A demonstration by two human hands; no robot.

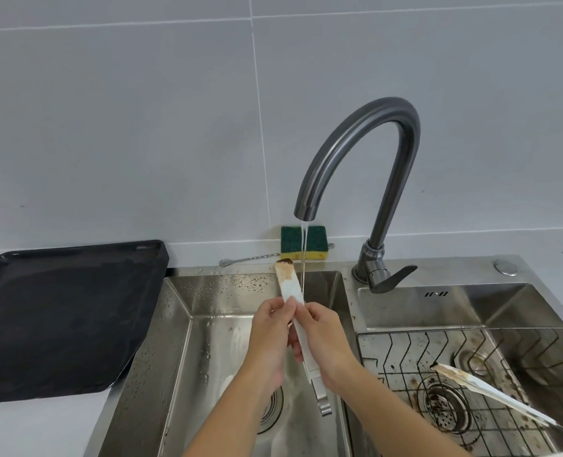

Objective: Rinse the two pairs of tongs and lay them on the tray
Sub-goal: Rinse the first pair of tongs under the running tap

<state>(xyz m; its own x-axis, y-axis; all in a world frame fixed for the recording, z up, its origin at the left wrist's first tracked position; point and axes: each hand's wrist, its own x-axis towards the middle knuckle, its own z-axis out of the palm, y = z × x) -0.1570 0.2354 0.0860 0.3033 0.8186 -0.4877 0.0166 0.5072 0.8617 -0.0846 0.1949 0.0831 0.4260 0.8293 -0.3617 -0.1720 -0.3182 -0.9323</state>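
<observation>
A pair of white tongs (289, 281) with a brown-stained tip stands nearly upright over the left sink basin (174, 324), right beside the running water stream (303, 252). My left hand (270, 338) and my right hand (326, 341) both grip its middle, fingers curled round it. Its metal hinge end hangs below my hands. The second pair of white tongs (484, 389), also stained at the tip, lies on the wire rack (405, 357) in the right basin. The black tray (59, 311) sits on the counter at the left, with nothing on it.
A dark curved faucet (372, 153) arches over the left basin, its lever (395, 275) at the base. A green and yellow sponge (303, 242) and a metal spoon (250, 258) lie on the back ledge. The right basin's drain (445, 407) looks grimy.
</observation>
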